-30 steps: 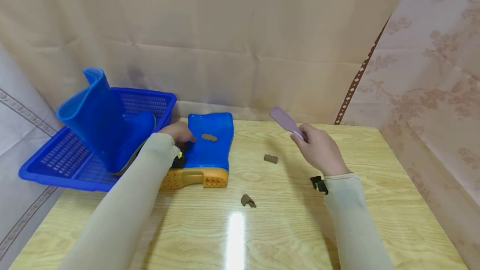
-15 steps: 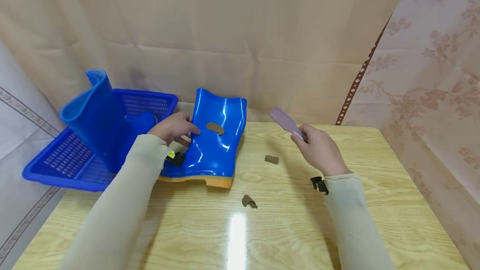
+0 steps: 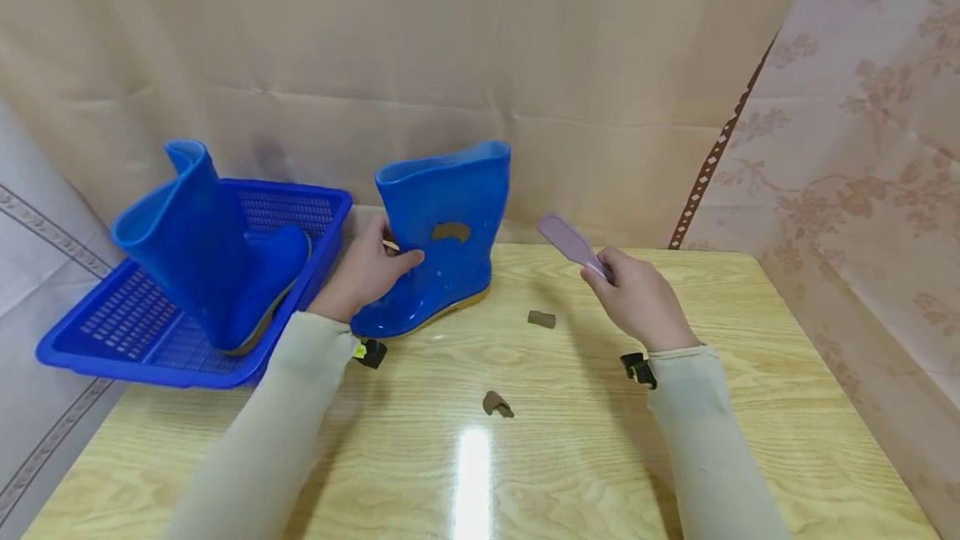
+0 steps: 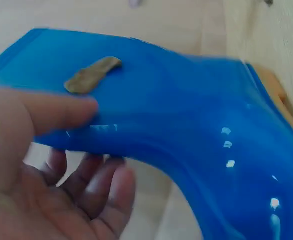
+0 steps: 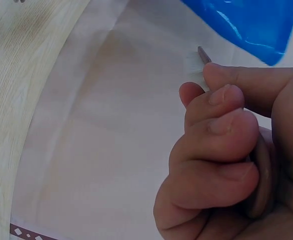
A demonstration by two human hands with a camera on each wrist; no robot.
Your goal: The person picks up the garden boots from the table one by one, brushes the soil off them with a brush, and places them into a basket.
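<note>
My left hand [image 3: 371, 269] grips a blue rain boot [image 3: 457, 190] by the front edge of its shaft, thumb on the near side and fingers behind. The boot is roughly upright, toe towards the lower left. A brown smear-like patch [image 3: 451, 232] is stuck on its shaft; the left wrist view shows this brown patch [image 4: 93, 75] near my thumb. Whether the orange sole [image 3: 467, 302] touches the table cannot be told. On the right, my right hand [image 3: 641, 298] holds a purple brush [image 3: 567, 241] by its handle, raised and apart from the boot. Its pale bristles [image 5: 194, 65] show faintly in the right wrist view.
A second blue boot [image 3: 210, 248] stands in a blue plastic basket [image 3: 161, 372] at the left. Two small brown pieces, a cylindrical brown lump [image 3: 542, 319] and a curled brown lump [image 3: 497, 404], lie on the wooden table [image 3: 585, 465]. A beige curtain [image 3: 600, 90] hangs behind.
The boot that was lying on its side with its sole towards me has been raised and turned upright by my left hand. My right hand with the brush has stayed put.
</note>
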